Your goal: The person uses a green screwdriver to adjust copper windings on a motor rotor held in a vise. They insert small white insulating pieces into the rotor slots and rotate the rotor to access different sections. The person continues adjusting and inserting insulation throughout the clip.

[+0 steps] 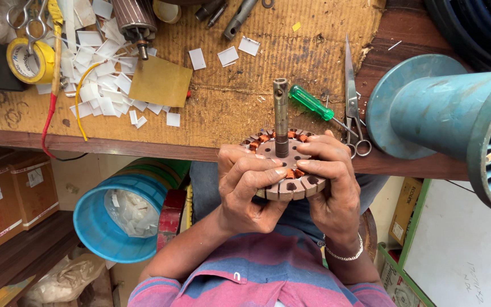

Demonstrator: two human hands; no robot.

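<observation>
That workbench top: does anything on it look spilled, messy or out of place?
Yes. Small white paper slips lie scattered loose across the brown cardboard-covered workbench, around the yellow tape roll; a few strays lie farther right. Otherwise, both hands hold the round slotted motor core with copper windings at the bench edge; nothing there looks damaged.

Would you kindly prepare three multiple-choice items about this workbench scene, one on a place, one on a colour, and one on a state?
1. Where do the scissors lie?
A. In the blue bucket
B. On the bench, right of the screwdriver
C. On the cardboard boxes

2. What colour is the screwdriver handle?
A. Green
B. Red
C. Black

3. How is the round slotted motor core held?
A. Lying alone on the bench
B. In one hand only
C. In both hands, shaft up

Answers:
1. B, they rest beside the screwdriver on the bench.
2. A, the handle is translucent green.
3. C, the left hand and right hand grip it with its shaft upright.
</observation>
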